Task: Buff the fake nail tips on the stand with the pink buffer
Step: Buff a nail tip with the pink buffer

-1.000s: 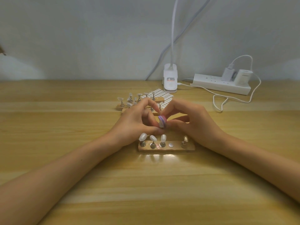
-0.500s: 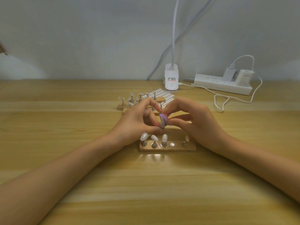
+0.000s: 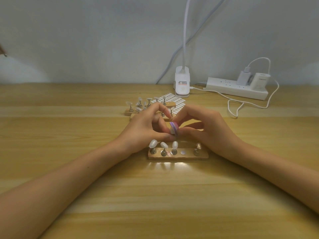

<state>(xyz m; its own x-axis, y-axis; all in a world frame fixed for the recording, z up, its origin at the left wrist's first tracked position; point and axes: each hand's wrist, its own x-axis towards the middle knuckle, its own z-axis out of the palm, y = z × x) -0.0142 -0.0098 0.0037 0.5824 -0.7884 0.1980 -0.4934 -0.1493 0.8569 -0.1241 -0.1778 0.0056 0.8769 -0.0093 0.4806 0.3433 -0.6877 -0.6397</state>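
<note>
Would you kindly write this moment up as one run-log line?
left hand: pinches nail tip | right hand: pinches pink buffer against it | stand: four tips, one spot bare

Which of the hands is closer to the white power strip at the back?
Right. The right hand lies in front of the power strip, slightly to its left; the left hand sits farther left, beyond the pink buffer.

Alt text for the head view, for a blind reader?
The right hand pinches a pink buffer against a pale nail tip held in the left hand, just behind a wooden stand carrying four tips. A lamp base and power strip sit beyond.
</note>
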